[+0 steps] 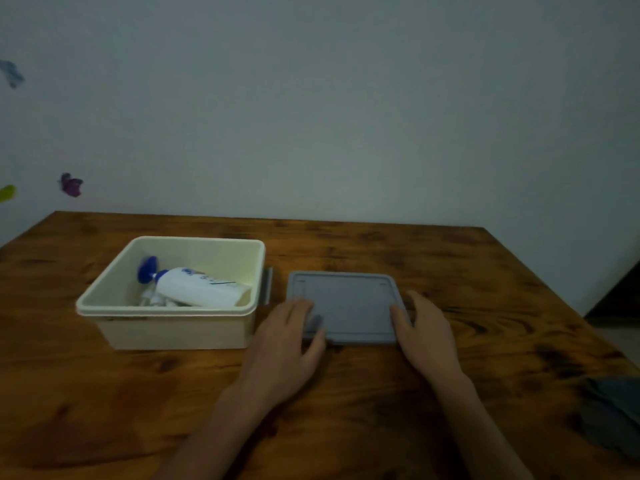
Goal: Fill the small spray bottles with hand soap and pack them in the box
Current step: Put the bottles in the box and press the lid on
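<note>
Open cream plastic box (173, 327) holding tipped white blue-pump soap bottle (201, 287); flat grey plastic lid (349, 303) beside, left hand (291, 336) and right hand (424, 327) resting fingers straight at its edges on brown wooden table (381, 393).

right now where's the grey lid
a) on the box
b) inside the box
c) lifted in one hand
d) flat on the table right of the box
d: the lid lies flat on the table to the right of the open box, with the left hand and right hand at its near corners.
</note>
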A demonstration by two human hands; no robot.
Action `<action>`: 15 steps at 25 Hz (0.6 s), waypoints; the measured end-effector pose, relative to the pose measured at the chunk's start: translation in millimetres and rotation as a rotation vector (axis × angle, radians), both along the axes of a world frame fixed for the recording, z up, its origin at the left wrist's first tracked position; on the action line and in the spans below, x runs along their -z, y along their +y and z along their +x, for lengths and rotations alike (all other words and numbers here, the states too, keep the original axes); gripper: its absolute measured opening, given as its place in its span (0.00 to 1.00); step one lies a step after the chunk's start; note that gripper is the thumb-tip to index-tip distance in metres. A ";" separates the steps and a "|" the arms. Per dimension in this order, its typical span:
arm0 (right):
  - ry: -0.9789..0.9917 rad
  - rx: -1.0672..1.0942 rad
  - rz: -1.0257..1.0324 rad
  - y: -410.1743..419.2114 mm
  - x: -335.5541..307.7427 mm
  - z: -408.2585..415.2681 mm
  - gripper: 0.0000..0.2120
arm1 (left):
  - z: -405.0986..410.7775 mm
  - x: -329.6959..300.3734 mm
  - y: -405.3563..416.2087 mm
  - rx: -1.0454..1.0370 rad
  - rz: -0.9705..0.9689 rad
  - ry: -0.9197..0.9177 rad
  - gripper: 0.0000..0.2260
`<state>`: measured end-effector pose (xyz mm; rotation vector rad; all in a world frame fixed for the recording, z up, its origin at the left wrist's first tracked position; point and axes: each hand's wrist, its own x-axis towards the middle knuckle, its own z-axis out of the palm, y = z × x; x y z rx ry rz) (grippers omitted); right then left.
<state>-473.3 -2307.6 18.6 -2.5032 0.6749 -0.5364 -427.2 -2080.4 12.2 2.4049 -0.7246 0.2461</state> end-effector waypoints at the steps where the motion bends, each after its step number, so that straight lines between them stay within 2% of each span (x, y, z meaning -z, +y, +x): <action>1: 0.032 0.021 0.012 -3.4 4.1 1.4 0.27 | 5.2 -0.2 -6.3 -0.043 0.066 0.085 0.30; 4: 0.186 0.050 0.072 -8.9 15.4 6.7 0.39 | 16.4 2.9 -17.4 -0.123 0.254 0.309 0.47; 7: 0.257 -0.017 -0.039 -6.2 25.6 11.8 0.47 | 17.3 14.7 -19.5 -0.155 0.366 0.315 0.54; 10: 0.271 -0.094 -0.089 -8.3 27.0 9.8 0.53 | 18.3 18.2 -21.9 -0.165 0.378 0.252 0.51; 12: 0.321 -0.152 -0.128 -12.6 27.3 7.2 0.57 | 22.2 17.1 -20.1 -0.134 0.305 0.202 0.44; 15: 0.387 -0.231 -0.160 -15.3 25.8 3.5 0.57 | 25.1 16.8 -16.5 -0.098 0.201 0.179 0.38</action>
